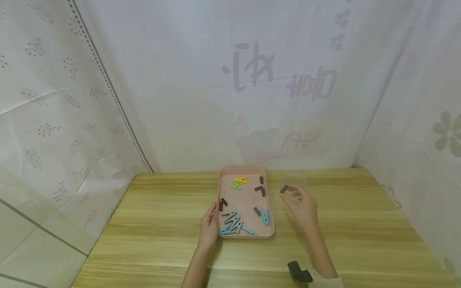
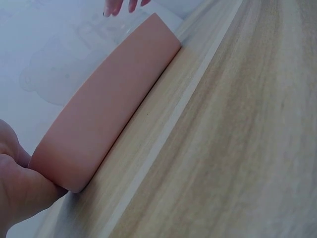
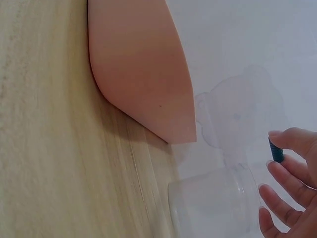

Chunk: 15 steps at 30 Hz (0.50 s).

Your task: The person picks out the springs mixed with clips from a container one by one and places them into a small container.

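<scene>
My right hand (image 1: 301,206) pinches a small dark green ribbed cylinder (image 3: 276,150) between thumb and index finger, its other fingers loosely bent. It is just right of the pink tray (image 1: 246,200), close to a clear plastic tub (image 3: 213,206). With thumb and fingers at the tray's left rim, my left hand (image 1: 209,228) grips it. Inside the tray lie several small dark pieces (image 1: 261,180), a yellow clothespin (image 1: 240,180), a green clothespin (image 1: 235,186), several grey clothespins (image 1: 234,221) and blue clothespins (image 1: 265,218).
The wooden table (image 1: 155,224) carries the tray near its far edge. Behind it hangs a pale printed curtain (image 1: 187,100), with patterned cloth (image 1: 54,100) on the left. A black device (image 1: 299,272) sits by my right wrist.
</scene>
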{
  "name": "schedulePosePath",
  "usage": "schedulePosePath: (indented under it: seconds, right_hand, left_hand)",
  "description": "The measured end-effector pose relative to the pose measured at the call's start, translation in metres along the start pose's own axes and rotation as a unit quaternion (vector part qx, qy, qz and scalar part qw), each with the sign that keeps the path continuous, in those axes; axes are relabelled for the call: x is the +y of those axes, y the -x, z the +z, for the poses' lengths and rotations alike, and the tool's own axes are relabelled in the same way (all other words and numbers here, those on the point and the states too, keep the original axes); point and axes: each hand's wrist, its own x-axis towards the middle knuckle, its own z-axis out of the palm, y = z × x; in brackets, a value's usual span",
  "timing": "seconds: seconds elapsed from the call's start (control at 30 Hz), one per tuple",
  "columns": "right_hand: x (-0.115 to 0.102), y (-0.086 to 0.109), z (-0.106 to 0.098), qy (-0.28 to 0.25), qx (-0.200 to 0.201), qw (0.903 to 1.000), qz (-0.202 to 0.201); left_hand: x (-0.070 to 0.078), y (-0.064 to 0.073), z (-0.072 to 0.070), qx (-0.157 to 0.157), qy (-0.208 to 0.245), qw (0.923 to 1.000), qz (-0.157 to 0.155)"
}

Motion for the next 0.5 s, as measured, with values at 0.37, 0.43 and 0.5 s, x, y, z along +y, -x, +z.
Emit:
schedulePosePath:
  seconds: [0.37,0.43,0.5]
  right_hand:
    - [0.008,-0.004,-0.009,0.025,0.02,0.9994,-0.011]
    - [0.008,-0.005,-0.011,0.03,0.028,0.9989,-0.021]
    - [0.008,-0.005,-0.013,0.031,0.033,0.9987,-0.025]
  left_hand:
    - [-0.003,0.0,0.0,0.002,-0.007,1.0,0.005]
    - [-0.003,0.0,0.001,0.002,-0.003,1.0,0.003]
    - [-0.002,0.0,0.001,0.0,-0.002,1.0,0.003]
